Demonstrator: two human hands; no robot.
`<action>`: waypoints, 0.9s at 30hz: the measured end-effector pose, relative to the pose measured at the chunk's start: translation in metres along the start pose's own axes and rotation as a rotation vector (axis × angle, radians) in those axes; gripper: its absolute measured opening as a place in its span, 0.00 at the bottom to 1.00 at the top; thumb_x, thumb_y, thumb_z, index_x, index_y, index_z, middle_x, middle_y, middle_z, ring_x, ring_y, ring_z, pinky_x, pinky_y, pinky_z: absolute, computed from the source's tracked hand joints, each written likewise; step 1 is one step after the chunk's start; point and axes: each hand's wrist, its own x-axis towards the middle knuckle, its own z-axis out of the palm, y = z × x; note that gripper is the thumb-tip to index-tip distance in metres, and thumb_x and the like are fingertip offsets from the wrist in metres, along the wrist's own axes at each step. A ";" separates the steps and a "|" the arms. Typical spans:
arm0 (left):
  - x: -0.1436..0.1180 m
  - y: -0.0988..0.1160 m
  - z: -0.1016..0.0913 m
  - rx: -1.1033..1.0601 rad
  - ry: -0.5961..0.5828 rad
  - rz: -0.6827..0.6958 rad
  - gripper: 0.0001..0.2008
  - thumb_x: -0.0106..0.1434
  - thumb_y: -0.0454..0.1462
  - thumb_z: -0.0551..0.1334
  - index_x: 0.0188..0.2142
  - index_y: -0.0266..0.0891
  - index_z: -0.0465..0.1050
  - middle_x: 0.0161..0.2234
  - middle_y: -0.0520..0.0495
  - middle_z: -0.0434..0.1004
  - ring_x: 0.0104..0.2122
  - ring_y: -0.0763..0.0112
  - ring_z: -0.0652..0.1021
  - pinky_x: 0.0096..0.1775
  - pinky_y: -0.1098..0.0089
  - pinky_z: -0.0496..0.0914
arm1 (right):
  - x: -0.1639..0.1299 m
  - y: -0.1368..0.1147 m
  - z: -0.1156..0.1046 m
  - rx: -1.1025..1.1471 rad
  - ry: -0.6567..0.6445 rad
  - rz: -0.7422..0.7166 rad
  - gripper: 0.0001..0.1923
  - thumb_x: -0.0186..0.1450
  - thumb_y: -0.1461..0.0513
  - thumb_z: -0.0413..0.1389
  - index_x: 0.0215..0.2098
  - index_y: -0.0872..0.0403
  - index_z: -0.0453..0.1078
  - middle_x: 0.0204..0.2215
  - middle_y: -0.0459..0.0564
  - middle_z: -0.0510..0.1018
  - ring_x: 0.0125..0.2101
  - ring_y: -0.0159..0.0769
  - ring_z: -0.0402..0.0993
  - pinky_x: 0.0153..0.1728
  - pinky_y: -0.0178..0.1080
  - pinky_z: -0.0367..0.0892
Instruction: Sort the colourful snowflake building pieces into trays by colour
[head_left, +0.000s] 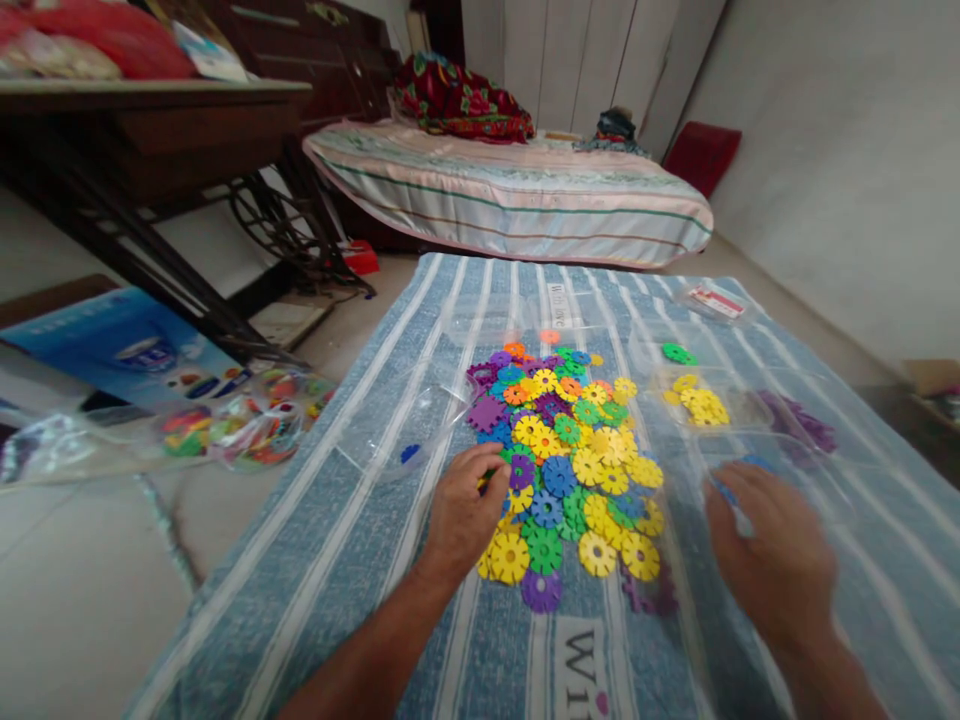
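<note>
A heap of plastic notched discs, yellow [598, 552], green [544, 548], blue [558, 476] and purple [541, 590], lies in the middle of the striped cloth. My left hand [466, 505] rests at the heap's left edge, fingers curled together beside a purple disc; what they hold is mostly hidden. On the right, my right hand [780, 560], blurred, closes its thumb and fingers around a blue disc [726, 492]. It is over the near side of a clear plastic box [832, 490], where more blue [759, 463] shows behind the fingers.
Clear boxes hold yellow discs [703, 406], purple discs [806, 425], a green disc [679, 353], an orange disc [550, 337] and a blue disc [410, 453]. A small clear package [716, 300] sits at the far right corner. Beyond are a bed [517, 200] and a sewing-machine table [150, 110].
</note>
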 end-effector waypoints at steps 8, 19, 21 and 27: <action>0.001 -0.004 0.004 0.015 0.021 0.009 0.09 0.59 0.38 0.57 0.29 0.40 0.75 0.40 0.45 0.79 0.42 0.65 0.78 0.49 0.62 0.70 | -0.015 -0.143 0.015 0.527 -0.404 -0.120 0.13 0.61 0.60 0.56 0.44 0.57 0.69 0.48 0.59 0.72 0.55 0.49 0.63 0.52 0.53 0.64; 0.003 -0.008 0.001 0.016 0.007 0.006 0.10 0.59 0.40 0.56 0.30 0.40 0.75 0.41 0.45 0.79 0.43 0.64 0.78 0.50 0.62 0.70 | -0.033 -0.161 0.036 0.542 -0.322 -0.178 0.13 0.64 0.66 0.48 0.45 0.59 0.69 0.47 0.57 0.74 0.55 0.45 0.61 0.57 0.50 0.56; 0.004 -0.009 0.001 0.016 0.017 0.010 0.11 0.59 0.41 0.56 0.30 0.41 0.75 0.40 0.45 0.79 0.42 0.64 0.78 0.49 0.62 0.71 | -0.029 -0.158 0.033 0.572 -0.300 -0.172 0.12 0.64 0.67 0.47 0.43 0.57 0.69 0.43 0.55 0.75 0.52 0.42 0.65 0.57 0.50 0.57; 0.007 -0.015 0.001 0.027 0.016 0.028 0.11 0.58 0.43 0.57 0.29 0.41 0.75 0.39 0.46 0.80 0.40 0.64 0.78 0.48 0.62 0.71 | 0.016 -0.104 0.030 0.518 -0.207 -0.128 0.09 0.64 0.69 0.48 0.37 0.53 0.69 0.35 0.51 0.77 0.42 0.37 0.71 0.50 0.46 0.64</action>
